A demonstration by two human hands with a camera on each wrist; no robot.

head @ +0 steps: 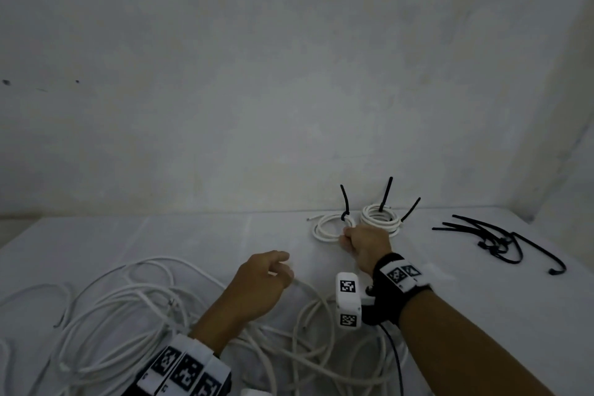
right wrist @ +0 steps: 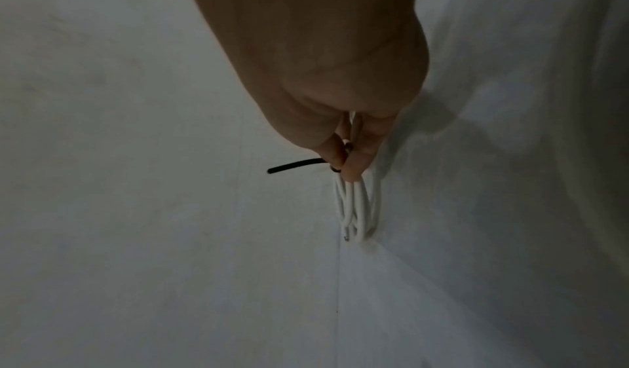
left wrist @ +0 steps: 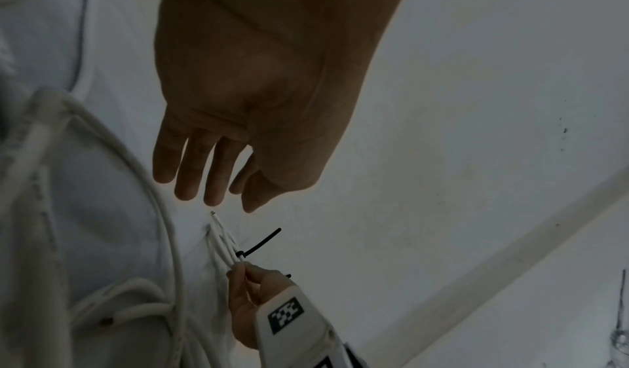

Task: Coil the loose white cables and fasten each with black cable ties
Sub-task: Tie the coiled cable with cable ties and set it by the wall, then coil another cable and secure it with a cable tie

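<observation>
While the right grip (head: 364,243) pinches the tied coil (head: 331,228), the left grip (head: 263,280) hangs relaxed

My left hand (head: 260,283) sits over loose cables (head: 128,309) near me; right hand (head: 363,244) is farther back at tied coil (head: 331,227), 2nd coil (head: 381,219) just right, spare ties (head: 495,241) far right on table (head: 193,235).

The head view looks forward and down over the table (head: 199,235) toward the wall. Each wrist view looks closely along its hand; all three share the tied coil (head: 331,228).
</observation>
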